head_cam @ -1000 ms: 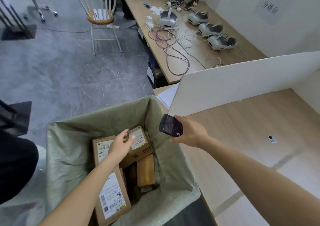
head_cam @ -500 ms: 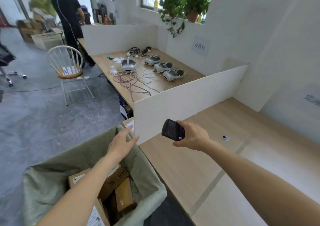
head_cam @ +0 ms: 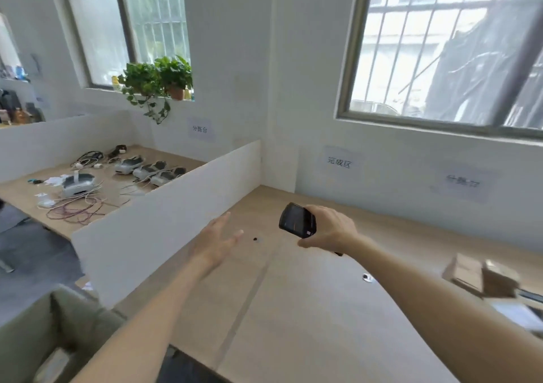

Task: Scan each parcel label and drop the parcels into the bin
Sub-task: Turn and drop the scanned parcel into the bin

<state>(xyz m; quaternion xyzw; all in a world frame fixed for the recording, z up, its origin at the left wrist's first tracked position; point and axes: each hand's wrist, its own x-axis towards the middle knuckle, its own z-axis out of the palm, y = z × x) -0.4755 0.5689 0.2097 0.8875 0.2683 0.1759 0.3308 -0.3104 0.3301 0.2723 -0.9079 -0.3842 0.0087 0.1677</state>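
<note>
My right hand (head_cam: 329, 229) grips a black handheld scanner (head_cam: 296, 221) above the wooden table (head_cam: 293, 309). My left hand (head_cam: 217, 241) hovers over the table with fingers straight, holding nothing. Blurred brown cardboard parcels (head_cam: 482, 277) lie at the table's right edge. The bin with its grey-green liner (head_cam: 44, 332) shows at the lower left; a parcel inside is barely visible.
A white divider board (head_cam: 164, 215) separates this table from another desk (head_cam: 97, 194) with headsets and tangled cables. Two small objects (head_cam: 367, 277) lie on the table. Potted plants (head_cam: 158, 80) stand on the windowsill. White paper (head_cam: 517, 315) lies at the right edge.
My view has swung up and right, away from the bin. My left hand left the parcels in the bin and moved over the table. The scanner stays in my right hand.
</note>
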